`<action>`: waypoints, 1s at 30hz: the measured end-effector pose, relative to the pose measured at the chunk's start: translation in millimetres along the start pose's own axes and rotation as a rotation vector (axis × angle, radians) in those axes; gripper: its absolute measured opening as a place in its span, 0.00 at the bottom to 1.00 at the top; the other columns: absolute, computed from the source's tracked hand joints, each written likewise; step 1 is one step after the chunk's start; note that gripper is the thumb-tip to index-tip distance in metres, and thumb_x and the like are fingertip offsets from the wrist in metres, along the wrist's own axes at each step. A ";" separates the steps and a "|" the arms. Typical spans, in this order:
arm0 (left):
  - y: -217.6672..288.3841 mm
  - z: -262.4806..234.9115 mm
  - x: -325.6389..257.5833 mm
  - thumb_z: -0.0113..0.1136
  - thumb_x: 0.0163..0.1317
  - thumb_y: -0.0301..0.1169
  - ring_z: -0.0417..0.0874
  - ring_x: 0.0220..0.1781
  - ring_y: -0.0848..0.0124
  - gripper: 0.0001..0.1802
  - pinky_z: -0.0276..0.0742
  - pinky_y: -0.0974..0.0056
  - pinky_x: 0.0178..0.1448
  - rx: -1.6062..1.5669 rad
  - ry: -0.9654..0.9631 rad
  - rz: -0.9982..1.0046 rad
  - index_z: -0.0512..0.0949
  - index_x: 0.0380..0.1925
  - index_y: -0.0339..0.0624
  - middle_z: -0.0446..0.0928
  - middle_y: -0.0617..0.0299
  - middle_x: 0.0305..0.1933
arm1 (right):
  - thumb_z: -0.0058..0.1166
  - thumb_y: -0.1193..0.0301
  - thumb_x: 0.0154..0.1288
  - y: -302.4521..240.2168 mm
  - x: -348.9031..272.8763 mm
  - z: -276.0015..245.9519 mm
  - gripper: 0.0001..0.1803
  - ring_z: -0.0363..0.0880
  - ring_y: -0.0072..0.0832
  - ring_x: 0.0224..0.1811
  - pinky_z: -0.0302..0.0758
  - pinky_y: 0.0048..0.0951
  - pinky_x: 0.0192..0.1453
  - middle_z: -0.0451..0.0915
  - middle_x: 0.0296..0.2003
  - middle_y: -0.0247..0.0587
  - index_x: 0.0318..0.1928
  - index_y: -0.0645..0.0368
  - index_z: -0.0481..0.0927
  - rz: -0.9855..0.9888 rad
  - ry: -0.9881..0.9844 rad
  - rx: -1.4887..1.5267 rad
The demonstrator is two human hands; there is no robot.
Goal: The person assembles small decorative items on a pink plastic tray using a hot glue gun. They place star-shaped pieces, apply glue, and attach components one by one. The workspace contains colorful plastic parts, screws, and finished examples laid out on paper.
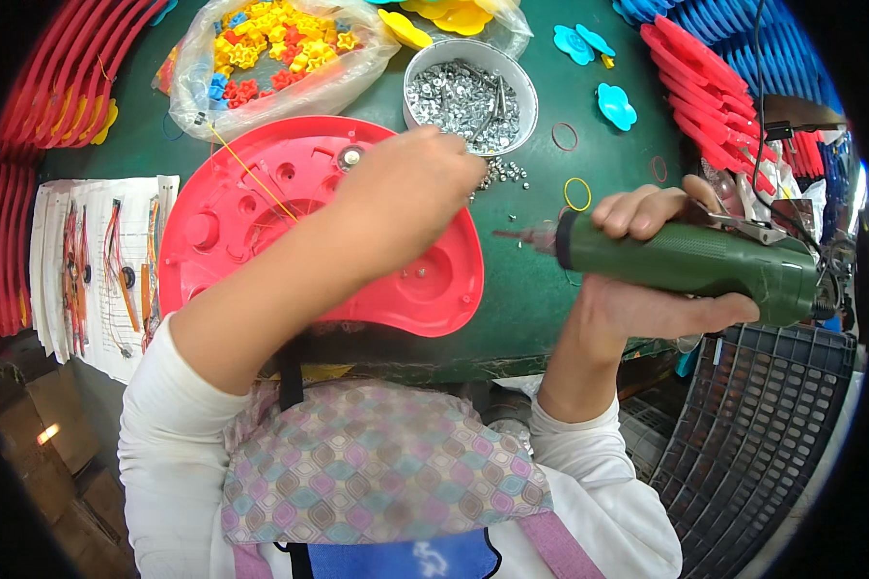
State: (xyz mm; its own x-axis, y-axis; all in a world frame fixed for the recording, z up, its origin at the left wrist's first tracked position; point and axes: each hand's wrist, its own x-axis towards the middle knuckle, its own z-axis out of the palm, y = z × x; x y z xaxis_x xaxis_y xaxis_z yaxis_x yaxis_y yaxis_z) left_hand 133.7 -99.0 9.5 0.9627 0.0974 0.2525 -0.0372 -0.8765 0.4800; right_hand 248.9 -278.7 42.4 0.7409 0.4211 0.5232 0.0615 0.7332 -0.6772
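Red plastic shell is lying on the green surface, seemingly part-fitted: one silvery round piece seated, several recesses looking bare. Right hand is gripping a green cylindrical power driver; curled left hand is hiding any contents.

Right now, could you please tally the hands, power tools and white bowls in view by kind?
Hands: 2, the left hand and right hand
Green power tool: 1
White bowl: 1
Total: 4
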 end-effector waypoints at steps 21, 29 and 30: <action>8.8 6.3 -31.5 0.71 0.56 0.28 0.78 0.41 0.57 0.09 0.77 0.55 0.45 -0.138 0.077 0.067 0.81 0.35 0.40 0.74 0.56 0.35 | 0.38 0.11 0.47 10.5 -5.9 0.0 0.67 0.78 0.34 0.28 0.80 0.38 0.35 0.77 0.29 0.39 0.63 0.63 0.71 -0.055 -0.116 0.037; -0.8 26.3 17.0 0.69 0.57 0.27 0.79 0.44 0.55 0.07 0.78 0.53 0.48 -0.062 0.124 0.043 0.82 0.35 0.40 0.76 0.57 0.36 | 0.41 0.21 0.62 62.8 48.8 -15.7 0.55 0.82 0.36 0.32 0.84 0.41 0.44 0.79 0.31 0.45 0.61 0.66 0.67 -0.116 0.079 -0.259; -9.3 21.1 24.2 0.67 0.59 0.26 0.80 0.45 0.53 0.06 0.78 0.51 0.49 -0.049 0.143 -0.014 0.83 0.37 0.39 0.77 0.54 0.37 | 0.46 0.25 0.65 73.2 49.8 -14.2 0.52 0.83 0.34 0.33 0.83 0.37 0.44 0.80 0.31 0.45 0.60 0.66 0.66 -0.114 0.065 -0.205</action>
State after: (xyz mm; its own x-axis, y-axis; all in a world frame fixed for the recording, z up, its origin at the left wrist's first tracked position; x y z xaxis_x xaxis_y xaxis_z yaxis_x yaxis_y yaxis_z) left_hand 163.0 -98.4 -6.6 0.9152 0.1785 0.3613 -0.0408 -0.8509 0.5237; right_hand 299.8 -211.6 11.6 0.7623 0.3015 0.5727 0.2773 0.6474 -0.7099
